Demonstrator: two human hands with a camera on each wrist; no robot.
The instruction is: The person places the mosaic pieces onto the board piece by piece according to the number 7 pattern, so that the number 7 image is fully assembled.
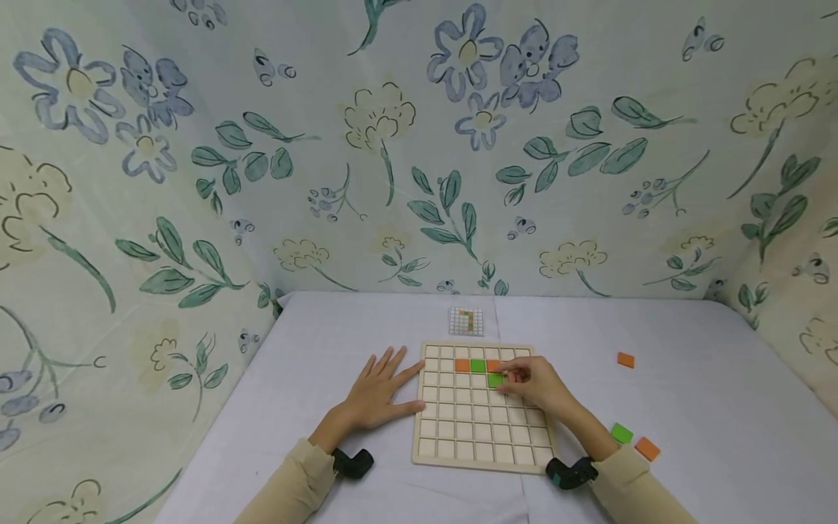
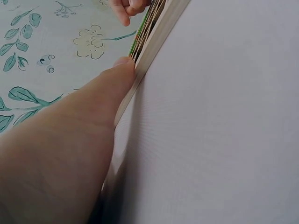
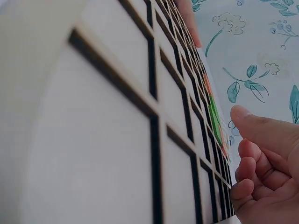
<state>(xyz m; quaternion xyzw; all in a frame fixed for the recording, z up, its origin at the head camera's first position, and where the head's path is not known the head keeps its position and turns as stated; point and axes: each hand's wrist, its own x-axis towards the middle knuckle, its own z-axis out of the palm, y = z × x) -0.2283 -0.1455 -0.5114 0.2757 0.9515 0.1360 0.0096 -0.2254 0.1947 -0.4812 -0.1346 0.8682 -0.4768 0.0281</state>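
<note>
Wooden board (image 1: 481, 413) has the left hand (image 1: 378, 393), spread wide, touching its edge. Right hand (image 1: 538, 382), fingers curled, is at a green tile (image 1: 495, 380); grip cannot be confirmed.

A cloth-walled tabletop booth, like a recording set-up; whether home, lab or office cannot be told.
On the head view's clock face, flower-printed cloth (image 1: 366, 218) hangs from 9 through 12 to 3 o'clock, closing the far side and both flanks; a white-covered table (image 1: 687, 386) spreads toward 6; black wrist-worn cameras (image 1: 353, 463) sit near 7 and 5.
</note>
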